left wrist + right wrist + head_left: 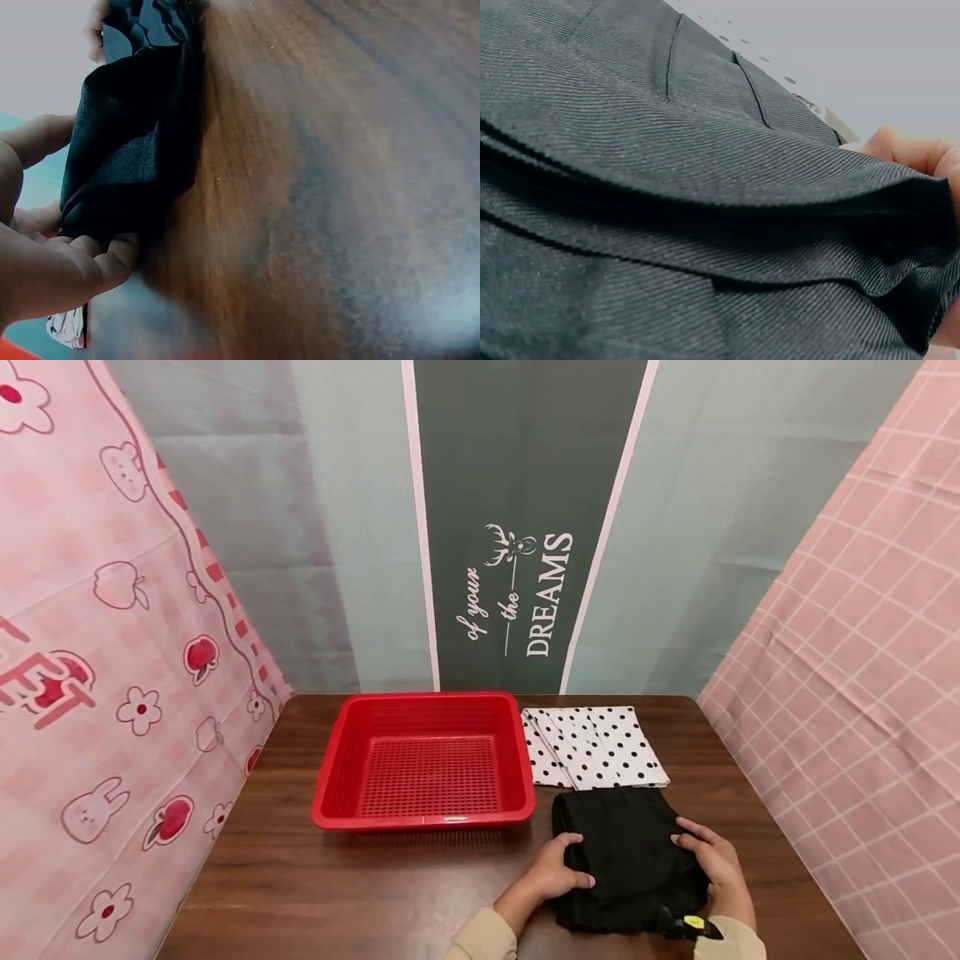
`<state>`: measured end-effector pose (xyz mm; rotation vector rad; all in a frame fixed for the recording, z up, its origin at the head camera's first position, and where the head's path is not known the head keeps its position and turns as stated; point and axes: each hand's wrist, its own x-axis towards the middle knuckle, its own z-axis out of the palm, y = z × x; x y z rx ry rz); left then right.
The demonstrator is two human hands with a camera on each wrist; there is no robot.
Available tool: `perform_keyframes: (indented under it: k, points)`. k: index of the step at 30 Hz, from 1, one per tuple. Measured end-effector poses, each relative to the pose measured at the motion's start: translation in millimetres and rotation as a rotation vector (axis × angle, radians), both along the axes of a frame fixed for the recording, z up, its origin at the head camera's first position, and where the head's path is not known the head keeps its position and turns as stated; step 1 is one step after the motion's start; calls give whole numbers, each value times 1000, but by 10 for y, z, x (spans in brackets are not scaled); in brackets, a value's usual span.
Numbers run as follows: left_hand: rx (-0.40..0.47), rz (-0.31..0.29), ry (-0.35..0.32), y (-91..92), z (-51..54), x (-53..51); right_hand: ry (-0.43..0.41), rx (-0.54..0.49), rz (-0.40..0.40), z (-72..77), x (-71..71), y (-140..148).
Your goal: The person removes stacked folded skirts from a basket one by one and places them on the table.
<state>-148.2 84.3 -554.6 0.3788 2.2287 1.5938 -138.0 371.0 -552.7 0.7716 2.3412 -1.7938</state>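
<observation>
A folded black cloth (626, 852) lies on the table, toward the front right. My left hand (553, 870) grips its left side; in the left wrist view that hand's fingers (97, 259) curl under the cloth's edge, with the thumb near the top. My right hand (716, 864) holds the opposite side, its fingertips on the cloth. Close up in the right wrist view, the folded fabric (667, 157) shows several layers, and part of the right hand (919, 154) shows at its edge. Just behind the black cloth lies a folded white cloth with black dots (600, 747).
A red plastic basket (423, 822) with a mesh bottom stands left of the cloths, with nothing in it. The brown wooden table (360, 893) ends at patterned pink curtains on both sides and a green-grey curtain (495, 460) behind.
</observation>
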Motion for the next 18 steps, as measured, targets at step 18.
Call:
perform_keyframes:
  k: [18]
  points:
    - [-14,71,133,-193,108,54,267,49,-79,262,111,-64]
